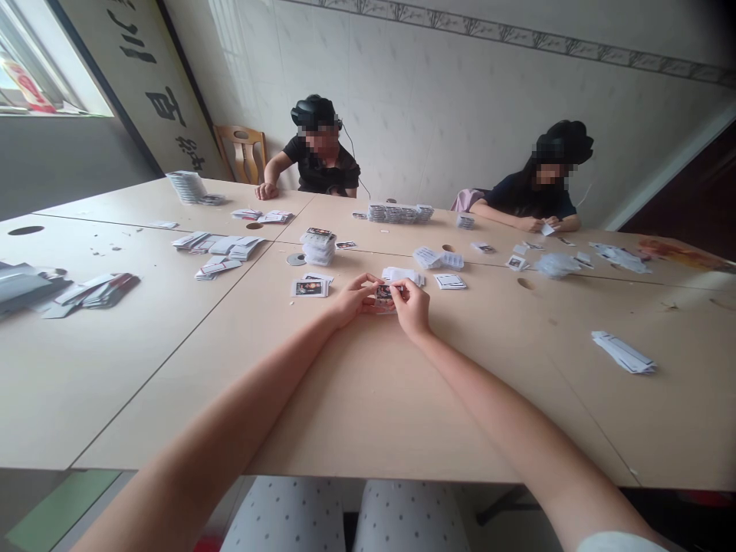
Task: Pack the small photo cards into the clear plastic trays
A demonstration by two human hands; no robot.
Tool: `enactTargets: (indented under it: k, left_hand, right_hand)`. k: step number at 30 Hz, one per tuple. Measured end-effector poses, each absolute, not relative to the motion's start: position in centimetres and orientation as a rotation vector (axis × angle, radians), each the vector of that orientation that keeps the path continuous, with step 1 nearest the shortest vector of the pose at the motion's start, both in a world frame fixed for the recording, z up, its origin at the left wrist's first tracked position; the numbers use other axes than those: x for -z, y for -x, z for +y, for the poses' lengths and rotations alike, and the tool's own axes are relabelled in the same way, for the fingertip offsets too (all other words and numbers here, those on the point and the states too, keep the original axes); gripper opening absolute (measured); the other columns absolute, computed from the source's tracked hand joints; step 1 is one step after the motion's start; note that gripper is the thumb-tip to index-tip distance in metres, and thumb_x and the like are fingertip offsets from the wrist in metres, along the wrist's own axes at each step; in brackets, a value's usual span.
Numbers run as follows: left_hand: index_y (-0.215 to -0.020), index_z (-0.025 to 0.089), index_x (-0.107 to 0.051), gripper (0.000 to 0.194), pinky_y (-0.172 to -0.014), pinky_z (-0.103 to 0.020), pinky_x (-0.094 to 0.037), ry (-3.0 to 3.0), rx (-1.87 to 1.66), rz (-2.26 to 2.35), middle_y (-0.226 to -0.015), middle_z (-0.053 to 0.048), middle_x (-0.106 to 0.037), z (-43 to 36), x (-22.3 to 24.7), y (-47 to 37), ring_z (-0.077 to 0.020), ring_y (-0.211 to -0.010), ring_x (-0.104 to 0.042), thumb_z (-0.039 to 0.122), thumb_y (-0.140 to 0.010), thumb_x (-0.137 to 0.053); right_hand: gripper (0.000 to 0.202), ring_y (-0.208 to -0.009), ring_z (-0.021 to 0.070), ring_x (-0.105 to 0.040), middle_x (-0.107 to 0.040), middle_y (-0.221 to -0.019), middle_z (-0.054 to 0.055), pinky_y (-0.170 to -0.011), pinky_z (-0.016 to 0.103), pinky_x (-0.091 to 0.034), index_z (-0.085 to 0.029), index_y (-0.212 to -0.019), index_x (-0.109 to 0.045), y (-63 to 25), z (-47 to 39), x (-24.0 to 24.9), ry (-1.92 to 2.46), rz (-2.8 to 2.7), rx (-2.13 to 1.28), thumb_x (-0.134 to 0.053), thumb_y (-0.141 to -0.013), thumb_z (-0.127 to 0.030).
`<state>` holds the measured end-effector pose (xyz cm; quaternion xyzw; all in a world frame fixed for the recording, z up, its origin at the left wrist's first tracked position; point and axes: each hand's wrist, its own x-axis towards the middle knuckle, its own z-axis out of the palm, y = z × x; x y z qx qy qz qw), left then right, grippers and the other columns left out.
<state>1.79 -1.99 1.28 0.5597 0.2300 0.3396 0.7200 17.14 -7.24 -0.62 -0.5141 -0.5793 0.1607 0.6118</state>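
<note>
The pale wooden tabletop [368, 406] bears folded paper strips [624, 353], a stack of clear plastic cases [318, 249], a dark-picture card [310, 288] and a gray disc [296, 260].

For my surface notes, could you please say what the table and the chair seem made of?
Table: probably laminated board, smooth and satin, given its even beige surface and straight panel seams. Chair: likely varnished wood, judging by its warm brown colour, soft sheen and shaped slats.

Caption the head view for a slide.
Left hand and right hand hold a small dark-printed card over a pale beige table.
</note>
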Motion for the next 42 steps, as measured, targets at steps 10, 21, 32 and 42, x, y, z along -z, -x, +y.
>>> enactTargets:
  k: [10, 21, 32, 42]
  left_hand:
    - [-0.095, 0.018, -0.052, 0.028, -0.076, -0.037, -0.058, -1.264, -0.762, 0.500, -0.093, -0.005, -0.067, -2.14, -1.40, -1.82, -0.0214, -0.082, -0.071, 0.038, -0.082, -0.066]
    - [-0.094, 0.017, -0.052, 0.030, -0.076, -0.038, -0.058, -1.279, -0.791, 0.518, -0.101, -0.007, -0.065, -2.13, -1.12, -1.93, -0.0204, -0.082, -0.071, 0.040, -0.081, -0.067]
    - [-0.094, 0.018, -0.052, 0.030, -0.071, -0.034, -0.058, -1.305, -0.795, 0.525, -0.099, -0.004, -0.064, -2.18, -1.09, -1.96, -0.0176, -0.077, -0.070, 0.041, -0.081, -0.066]
    - [-0.092, 0.018, -0.050, 0.035, -0.073, -0.034, -0.058, -1.308, -0.791, 0.546, -0.097, -0.005, -0.066, -2.59, -1.62, -2.10, -0.0182, -0.078, -0.070, 0.044, -0.078, -0.068]
  right_hand:
    - [0.016, -0.053, 0.0173, -0.064, -0.067, -0.071, 0.002, -0.055, 0.029, -0.052, -0.021, -0.083, -0.060, -17.11, -7.19, 0.65, 1.175, -1.329, -0.360, -0.053, -0.086, -0.034]
    - [0.018, -0.052, 0.0171, -0.063, -0.066, -0.070, 0.002, -0.053, 0.029, -0.051, -0.020, -0.084, -0.059, -17.20, -7.00, 0.88, 1.197, -1.334, -0.364, -0.052, -0.086, -0.037]
    - [0.017, -0.053, 0.0176, -0.064, -0.066, -0.071, 0.003, -0.053, 0.029, -0.051, -0.020, -0.083, -0.059, -17.11, -7.11, 0.74, 1.211, -1.325, -0.365, -0.052, -0.086, -0.036]
    - [0.016, -0.053, 0.0179, -0.064, -0.065, -0.068, 0.002, -0.053, 0.029, -0.051, -0.021, -0.082, -0.059, -17.11, -7.25, 0.61, 1.217, -1.332, -0.347, -0.052, -0.086, -0.035]
